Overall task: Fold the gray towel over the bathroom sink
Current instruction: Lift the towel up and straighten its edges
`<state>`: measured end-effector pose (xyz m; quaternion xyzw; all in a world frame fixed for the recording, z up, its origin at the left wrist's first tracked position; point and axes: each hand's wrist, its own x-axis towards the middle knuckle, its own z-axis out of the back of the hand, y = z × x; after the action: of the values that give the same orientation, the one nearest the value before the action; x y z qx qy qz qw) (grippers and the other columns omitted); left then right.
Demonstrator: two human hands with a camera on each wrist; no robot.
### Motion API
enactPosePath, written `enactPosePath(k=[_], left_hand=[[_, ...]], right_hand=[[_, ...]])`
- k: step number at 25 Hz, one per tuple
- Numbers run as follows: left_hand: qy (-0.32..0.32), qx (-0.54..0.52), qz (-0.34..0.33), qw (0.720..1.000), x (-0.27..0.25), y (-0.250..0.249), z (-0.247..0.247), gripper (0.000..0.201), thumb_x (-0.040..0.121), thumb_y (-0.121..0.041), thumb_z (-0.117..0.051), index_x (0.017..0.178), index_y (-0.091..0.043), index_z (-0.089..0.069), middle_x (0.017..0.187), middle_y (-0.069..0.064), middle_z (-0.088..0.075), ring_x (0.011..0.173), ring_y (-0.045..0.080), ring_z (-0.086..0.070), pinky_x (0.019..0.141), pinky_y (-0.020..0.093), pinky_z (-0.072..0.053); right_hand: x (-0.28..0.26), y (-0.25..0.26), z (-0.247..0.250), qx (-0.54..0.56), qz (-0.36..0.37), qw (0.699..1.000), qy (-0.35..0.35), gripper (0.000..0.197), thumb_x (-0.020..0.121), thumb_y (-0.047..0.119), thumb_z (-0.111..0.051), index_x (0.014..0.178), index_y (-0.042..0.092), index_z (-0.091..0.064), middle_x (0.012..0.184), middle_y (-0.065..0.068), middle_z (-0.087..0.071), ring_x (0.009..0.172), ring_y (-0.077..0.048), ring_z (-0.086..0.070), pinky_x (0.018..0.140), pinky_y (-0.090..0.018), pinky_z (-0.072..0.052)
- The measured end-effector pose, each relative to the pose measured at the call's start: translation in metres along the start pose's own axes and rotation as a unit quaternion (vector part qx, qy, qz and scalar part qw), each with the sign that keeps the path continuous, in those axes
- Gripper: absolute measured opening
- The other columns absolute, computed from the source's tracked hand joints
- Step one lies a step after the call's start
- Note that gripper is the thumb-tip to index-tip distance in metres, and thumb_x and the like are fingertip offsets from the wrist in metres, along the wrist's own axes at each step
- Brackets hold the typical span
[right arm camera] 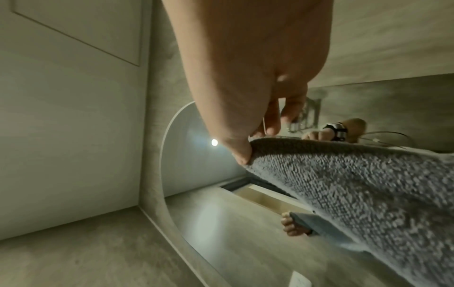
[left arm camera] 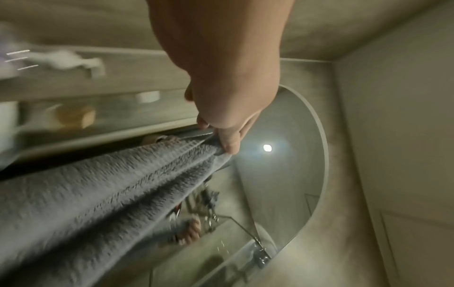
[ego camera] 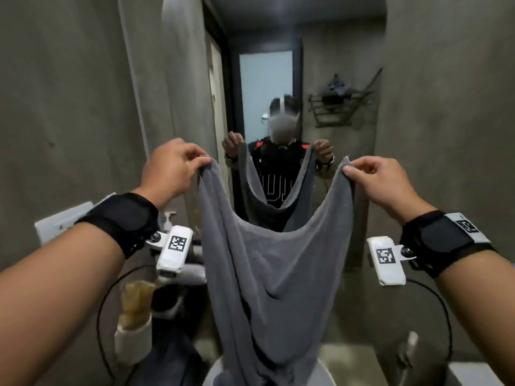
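A gray towel (ego camera: 267, 268) was held up before the mirror (ego camera: 328, 65), one top corner pinched in the left hand (ego camera: 172, 168), the other in the right hand (ego camera: 376, 179). Its lower end hung over what appeared to be the sink (ego camera: 324, 370).

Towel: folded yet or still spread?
Spread, not folded: the towel hangs in a single sagging sheet, one top corner pinched in the left hand, the other in the right hand.

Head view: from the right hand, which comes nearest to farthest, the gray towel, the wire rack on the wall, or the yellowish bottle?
1. Gray towel: pinched by the right hand.
2. Wire rack: on the wall, above it.
3. Yellowish bottle: low, far left.
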<state>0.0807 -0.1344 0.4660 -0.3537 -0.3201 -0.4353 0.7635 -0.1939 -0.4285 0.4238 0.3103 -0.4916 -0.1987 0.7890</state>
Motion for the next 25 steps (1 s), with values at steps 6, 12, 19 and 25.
enactPosePath(k=[6,12,19,25], left_hand=[[-0.150,0.068,0.056,0.985,0.134,-0.002,0.107,0.021,0.092,-0.040,-0.061,0.086,-0.022,-0.069,0.058,-0.007,-0.066,0.084,0.024,-0.070,0.067,0.033,-0.047],[-0.239,-0.129,0.125,0.954,0.224,-0.006,0.210,0.018,0.093,-0.026,-0.060,0.080,-0.013,-0.063,0.057,0.007,-0.071,0.059,0.030,-0.073,0.069,0.045,-0.061],[-0.268,0.071,0.082,0.957,0.231,-0.022,0.246,0.032,0.092,-0.027,-0.060,0.118,-0.012,-0.050,0.110,0.035,-0.063,0.103,0.054,-0.060,0.090,0.051,-0.048],[-0.151,0.037,0.083,0.984,0.214,-0.021,0.204,0.082,0.088,-0.029,-0.070,0.147,-0.006,-0.020,0.136,0.035,-0.051,0.121,0.052,-0.054,0.102,0.048,-0.043]], right_hand=[[0.123,0.088,0.054,0.301,-0.076,0.946,-0.091,0.015,0.106,0.019,-0.042,0.093,0.013,-0.049,0.061,-0.006,-0.067,0.038,-0.009,-0.059,0.037,-0.019,-0.046],[0.202,0.170,0.118,0.288,0.040,0.946,-0.145,0.017,0.107,0.024,-0.031,0.112,0.013,-0.042,0.090,-0.016,-0.074,0.053,-0.015,-0.071,0.047,-0.027,-0.056],[0.230,0.186,0.174,0.102,0.130,0.955,-0.248,0.010,0.097,0.030,-0.033,0.089,0.030,-0.038,0.074,-0.018,-0.071,0.050,-0.022,-0.067,0.066,-0.045,-0.055],[0.219,0.171,0.177,-0.030,0.124,0.940,-0.315,0.013,0.100,0.024,-0.043,0.107,0.018,-0.052,0.107,-0.019,-0.066,0.099,-0.037,-0.061,0.078,-0.036,-0.040]])
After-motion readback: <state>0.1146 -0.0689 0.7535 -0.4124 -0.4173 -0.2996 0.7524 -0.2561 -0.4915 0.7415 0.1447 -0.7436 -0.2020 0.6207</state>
